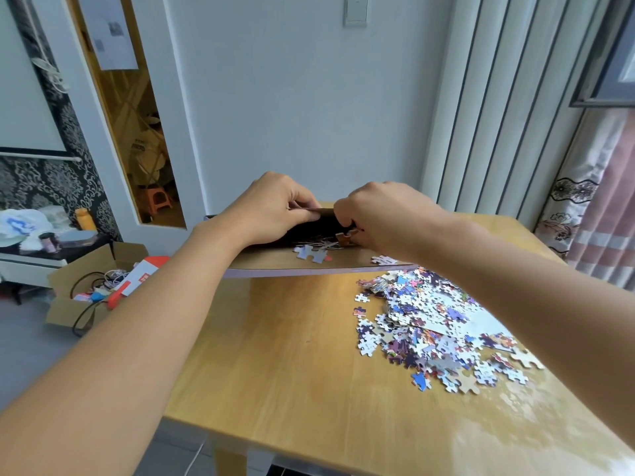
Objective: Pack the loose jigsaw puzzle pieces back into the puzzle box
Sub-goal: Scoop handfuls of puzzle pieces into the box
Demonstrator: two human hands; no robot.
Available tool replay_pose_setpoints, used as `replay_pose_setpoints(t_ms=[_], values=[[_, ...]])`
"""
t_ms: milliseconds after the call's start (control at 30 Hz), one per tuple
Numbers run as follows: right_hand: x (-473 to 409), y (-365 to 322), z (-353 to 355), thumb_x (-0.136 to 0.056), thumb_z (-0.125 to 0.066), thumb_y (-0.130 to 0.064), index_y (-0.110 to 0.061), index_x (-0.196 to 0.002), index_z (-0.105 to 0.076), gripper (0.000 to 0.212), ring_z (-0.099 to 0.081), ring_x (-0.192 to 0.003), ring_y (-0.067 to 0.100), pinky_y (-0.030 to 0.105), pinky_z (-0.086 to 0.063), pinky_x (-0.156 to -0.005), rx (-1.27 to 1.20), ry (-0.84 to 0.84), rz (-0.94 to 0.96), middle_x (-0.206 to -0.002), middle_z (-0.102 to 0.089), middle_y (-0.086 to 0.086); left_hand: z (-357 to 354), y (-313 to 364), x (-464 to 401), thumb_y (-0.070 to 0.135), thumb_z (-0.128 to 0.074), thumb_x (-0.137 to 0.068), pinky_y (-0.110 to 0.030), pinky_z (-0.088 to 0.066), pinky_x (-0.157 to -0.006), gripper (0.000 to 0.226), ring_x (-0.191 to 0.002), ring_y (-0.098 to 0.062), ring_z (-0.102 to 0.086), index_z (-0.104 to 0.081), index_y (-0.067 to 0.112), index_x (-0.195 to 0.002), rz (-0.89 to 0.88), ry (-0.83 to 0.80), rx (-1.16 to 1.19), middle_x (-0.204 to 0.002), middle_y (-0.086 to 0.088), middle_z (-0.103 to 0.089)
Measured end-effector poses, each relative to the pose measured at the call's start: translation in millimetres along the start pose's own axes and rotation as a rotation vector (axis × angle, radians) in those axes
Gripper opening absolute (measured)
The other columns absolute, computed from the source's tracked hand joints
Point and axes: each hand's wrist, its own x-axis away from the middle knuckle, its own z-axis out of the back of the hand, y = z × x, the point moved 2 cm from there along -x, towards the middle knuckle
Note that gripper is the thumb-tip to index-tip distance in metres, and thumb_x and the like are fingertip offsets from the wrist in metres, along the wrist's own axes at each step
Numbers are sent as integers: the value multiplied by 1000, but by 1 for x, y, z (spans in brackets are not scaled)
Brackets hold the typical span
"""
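Note:
The flat cardboard puzzle box [275, 264] lies at the far side of the wooden table [292, 355], its open mouth facing me. My left hand [275, 207] grips the upper flap of the box and lifts it. My right hand [381, 214] is curled at the opening, holding a few puzzle pieces [345, 238] just inside the mouth. Several loose pieces [312, 254] lie on the lower flap. A large heap of loose jigsaw pieces [436, 324] covers the right side of the table under my right forearm.
An open cardboard carton [92, 290] with cables and a red-white package stands on the floor at left. A wall and door frame rise behind the table, curtains hang at right. The table's near and left parts show bare wood.

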Motion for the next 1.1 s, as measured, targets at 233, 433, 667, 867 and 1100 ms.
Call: replay_pose_setpoints(t_ms=[233,433,667,867,1100], values=[[14,4,-5,-86,-73,-29,-23,-72,-69,17,-66,-69,20,34,-51,-62,-528,88,-90,-68,-68,-2,-8,7,-3,24,-70,-91,-37,-55,-86,11,-86,-5,-68,-80,26,-94,-37,5,-25,-87,12,-76],[25,-4,-11,-92,-66,-29,-29,-101,-79,15,-66,-83,7,29,-52,-78,-697,-182,-13,-92,-74,-13,-26,9,-2,26,-70,-91,-38,-56,-84,12,-88,-5,-69,-80,32,-97,-53,12,-1,-89,13,-76],[31,3,-36,-97,-52,-36,-34,-116,-66,24,-63,-91,24,44,-53,-79,-441,-268,-34,-104,-69,0,-42,14,-1,25,-71,-91,-36,-56,-82,18,-81,0,-65,-79,36,-102,-58,17,0,-87,19,-75],[34,-7,-41,-101,-48,-39,-24,-102,-70,27,-62,-80,17,37,-50,-73,-524,-253,-25,-89,-69,-2,-43,18,-1,25,-71,-90,-38,-56,-84,18,-88,-7,-68,-78,36,-102,-36,13,-19,-92,14,-76],[52,8,-20,-94,-56,-16,-13,-98,-75,19,-64,-73,13,25,-50,-69,-641,70,-19,-83,-74,1,-41,19,11,3,-59,-69,-34,-47,-71,27,-84,-29,-60,-67,26,-81,92,74,-346,-85,0,-68]])
